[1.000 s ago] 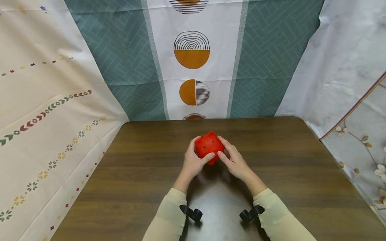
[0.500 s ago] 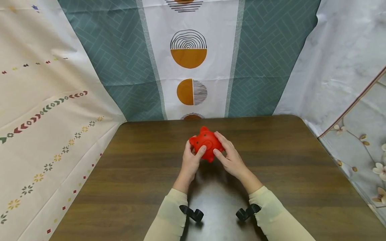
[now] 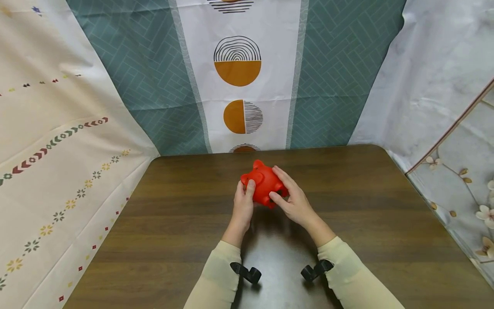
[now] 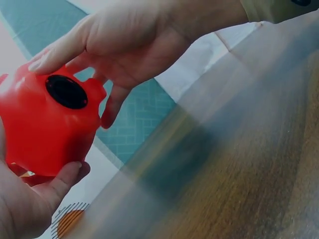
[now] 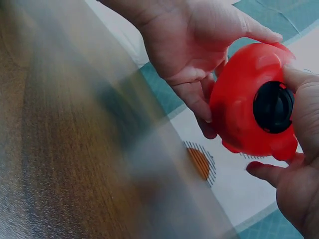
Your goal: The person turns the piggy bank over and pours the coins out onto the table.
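Both hands grasp a red pig figure [image 3: 263, 185] between thumbs and fingers: the left hand [image 3: 242, 207] at its left side, the right hand [image 3: 298, 205] at its right. The fingers behind it are partly hidden, so how firmly they press cannot be told. Each wrist view cuts off its own hand and part of the figure at the frame edge.

The pig is held up above the table [image 3: 185, 206], near its far edge. In the head view its ears point left and away, and the face is hidden. Its long axis seems to run from far left to near right, foreshortened and hard to fix. The underside, with a round black plug [image 4: 67, 92], faces the wrist cameras; from the head, the right thumb partly covers it.

Farther out come pale sleeves [image 3: 214, 274] with black mounts [image 3: 252, 275], then patterned cloth [image 3: 339, 64]. Much of the table is blurred in both wrist views.
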Demonstrator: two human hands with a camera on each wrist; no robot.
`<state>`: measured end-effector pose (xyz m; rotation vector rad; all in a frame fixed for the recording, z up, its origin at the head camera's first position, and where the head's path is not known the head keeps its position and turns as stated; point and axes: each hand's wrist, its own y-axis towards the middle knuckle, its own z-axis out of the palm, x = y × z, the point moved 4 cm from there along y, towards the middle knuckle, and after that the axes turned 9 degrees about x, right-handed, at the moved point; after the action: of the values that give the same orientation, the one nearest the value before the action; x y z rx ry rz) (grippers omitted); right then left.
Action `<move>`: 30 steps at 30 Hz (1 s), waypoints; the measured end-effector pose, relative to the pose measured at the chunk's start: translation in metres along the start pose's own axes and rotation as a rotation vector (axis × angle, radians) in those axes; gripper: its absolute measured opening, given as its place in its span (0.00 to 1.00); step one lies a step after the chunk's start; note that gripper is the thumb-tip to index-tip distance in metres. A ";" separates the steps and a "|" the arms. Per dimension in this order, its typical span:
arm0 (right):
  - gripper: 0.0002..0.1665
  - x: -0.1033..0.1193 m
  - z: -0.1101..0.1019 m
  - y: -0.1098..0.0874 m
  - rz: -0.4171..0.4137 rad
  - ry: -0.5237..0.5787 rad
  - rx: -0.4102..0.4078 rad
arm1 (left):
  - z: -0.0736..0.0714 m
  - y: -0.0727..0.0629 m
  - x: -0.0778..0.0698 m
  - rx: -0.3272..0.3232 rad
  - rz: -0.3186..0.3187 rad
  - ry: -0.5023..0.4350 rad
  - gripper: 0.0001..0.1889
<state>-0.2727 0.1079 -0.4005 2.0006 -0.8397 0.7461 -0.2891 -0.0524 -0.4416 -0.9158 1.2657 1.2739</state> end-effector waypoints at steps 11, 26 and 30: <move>0.35 0.023 -0.009 0.001 -0.001 -0.008 -0.031 | 0.000 -0.001 0.000 -0.027 0.015 0.132 0.28; 0.34 0.015 -0.014 0.000 0.040 0.088 -0.047 | 0.002 -0.003 -0.008 -0.036 0.154 0.472 0.44; 0.34 0.017 -0.015 0.000 0.058 0.120 -0.038 | 0.000 -0.004 -0.012 0.011 0.159 0.454 0.44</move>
<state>-0.2653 0.1160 -0.3801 1.8844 -0.8382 0.8684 -0.2833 -0.0552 -0.4305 -1.1571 1.7252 1.2176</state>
